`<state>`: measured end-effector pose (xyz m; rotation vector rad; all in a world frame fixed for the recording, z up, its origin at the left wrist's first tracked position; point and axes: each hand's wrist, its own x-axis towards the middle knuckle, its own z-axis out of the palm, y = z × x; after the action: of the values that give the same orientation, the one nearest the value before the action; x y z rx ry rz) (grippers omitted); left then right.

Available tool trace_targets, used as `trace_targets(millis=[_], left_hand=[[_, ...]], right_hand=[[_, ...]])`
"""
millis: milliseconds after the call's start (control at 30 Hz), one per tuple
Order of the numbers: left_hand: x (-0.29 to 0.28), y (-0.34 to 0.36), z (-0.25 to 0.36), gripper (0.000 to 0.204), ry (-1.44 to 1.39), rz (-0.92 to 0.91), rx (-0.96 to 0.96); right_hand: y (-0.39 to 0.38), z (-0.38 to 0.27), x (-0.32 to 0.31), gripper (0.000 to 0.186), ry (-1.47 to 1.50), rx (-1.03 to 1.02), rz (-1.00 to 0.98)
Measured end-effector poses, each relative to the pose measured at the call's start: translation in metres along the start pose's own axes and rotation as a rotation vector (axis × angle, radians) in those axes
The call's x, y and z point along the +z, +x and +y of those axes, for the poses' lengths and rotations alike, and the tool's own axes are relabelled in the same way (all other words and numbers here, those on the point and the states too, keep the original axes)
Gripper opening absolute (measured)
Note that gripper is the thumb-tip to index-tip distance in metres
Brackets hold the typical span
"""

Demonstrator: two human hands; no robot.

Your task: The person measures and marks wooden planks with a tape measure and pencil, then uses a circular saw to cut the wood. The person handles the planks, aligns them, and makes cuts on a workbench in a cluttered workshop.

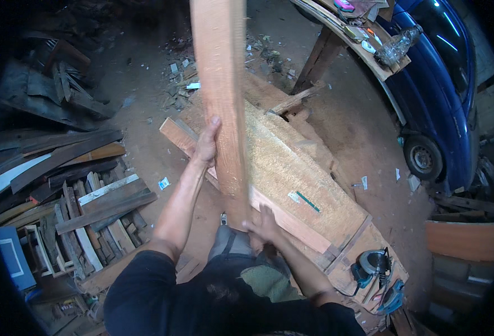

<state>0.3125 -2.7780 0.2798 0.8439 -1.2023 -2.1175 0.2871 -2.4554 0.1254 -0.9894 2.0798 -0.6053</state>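
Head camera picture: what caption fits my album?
Left hand holding a long board, right hand near its lower end, at a dusty bench; blue car to the right.

The long board (223,95) is matt wood — the car (447,112) glossy.

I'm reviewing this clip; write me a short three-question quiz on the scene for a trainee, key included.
1. What is the person's left hand gripping?
2. True or false: the thin green stick lies on the sawdust-covered bench.
3. Where is the blue car?
A) on the person's left
B) on the person's right
C) behind the wood pile on the left

Key:
1. A long wooden board, held by its left edge.
2. True.
3. B.
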Motion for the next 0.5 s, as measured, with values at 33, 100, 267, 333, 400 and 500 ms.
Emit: trace_targets(millis=[33, 100, 267, 333, 400, 500], left_hand=[[-0.009, -0.004, 0.010, 0.091, 0.085, -0.041, 0.010], [-0.013, -0.011, 0.021, 0.089, 0.241, -0.153, 0.044], [-0.020, -0.033, 0.027, 0.092, 0.885, -0.424, 0.021], [-0.013, -0.038, 0.011, 0.089, 1.082, -0.557, -0.090], [-0.010, -0.041, -0.007, 0.089, 1.252, -0.671, -0.202], [-0.007, -0.030, -0.051, 0.096, 1.396, -0.860, -0.227]], right_hand=[[0.008, -0.033, -0.031, 0.098, 0.200, 0.008, 0.028], [0.025, -0.072, -0.118, 0.098, 0.465, 0.046, 0.129], [0.014, -0.080, -0.321, 0.089, 1.153, -0.616, 0.599], [-0.005, -0.048, -0.360, 0.098, 1.454, -0.685, 0.554], [-0.023, -0.059, -0.347, 0.095, 1.479, -0.434, 0.836], [-0.044, 0.026, -0.272, 0.069, 1.427, 0.022, 1.111]])
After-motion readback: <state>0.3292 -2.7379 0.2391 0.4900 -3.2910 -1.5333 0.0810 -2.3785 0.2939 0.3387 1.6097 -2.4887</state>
